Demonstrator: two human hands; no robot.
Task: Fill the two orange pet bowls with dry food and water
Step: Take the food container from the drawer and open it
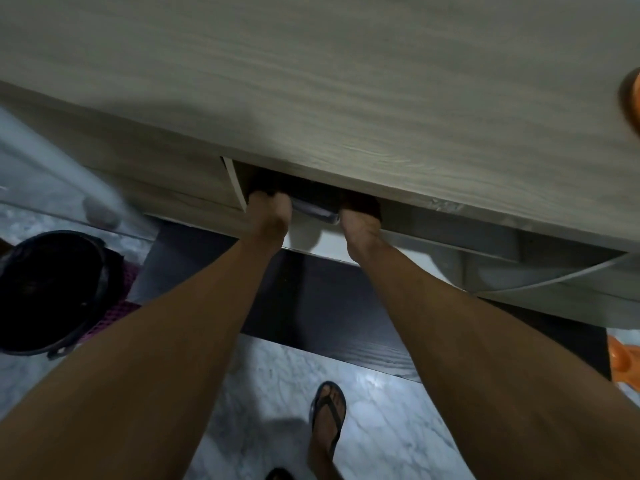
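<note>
An orange pet bowl (632, 102) shows only as a blurred sliver on the wood-grain countertop (346, 81), at the far right edge. A second orange object (623, 362) lies low on the floor at the right edge, cut off by the frame. Both my arms reach into the dark cabinet opening (311, 192) under the counter. My left hand (268, 216) and my right hand (360, 223) close on the two ends of a shiny grey package (313, 211) between them. The fingertips are hidden in the shadow of the cabinet.
The cabinet door (554, 278) stands swung open to the right of my arms. A black bin (52, 292) sits on a purple mat at the left. My foot in a dark flip-flop (329, 410) stands on the marble floor (398, 427).
</note>
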